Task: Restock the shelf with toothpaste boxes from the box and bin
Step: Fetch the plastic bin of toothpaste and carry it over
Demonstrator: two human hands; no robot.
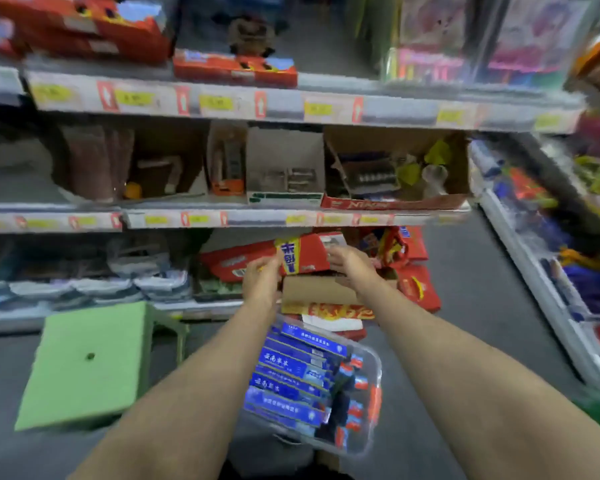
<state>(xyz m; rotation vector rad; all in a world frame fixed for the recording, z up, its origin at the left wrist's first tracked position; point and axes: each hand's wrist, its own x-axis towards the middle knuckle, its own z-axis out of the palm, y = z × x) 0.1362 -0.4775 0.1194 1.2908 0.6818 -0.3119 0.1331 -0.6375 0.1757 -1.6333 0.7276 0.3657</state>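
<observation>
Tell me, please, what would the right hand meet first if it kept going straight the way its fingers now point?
Probably the red toothpaste box held between both hands: the right hand points up and left at its right end. Contact is unclear through the blur.

"NIAO" across red carton front [395, 203]

Pretty clearly a small shop aisle, some kind of general or convenience store. The metal shelves [291, 216] run in tiers with yellow price tags [134, 98] and red arrow markers [182, 100] along the front strips. Red boxed goods [234, 69] are stacked up top, open cardboard cartons [392, 168] of mixed stock sit in the middle row, and folded packaged items [101, 289] fill the bottom left. Another loaded rack [541, 216] lines the right side, with grey floor [465, 271] between them.
</observation>
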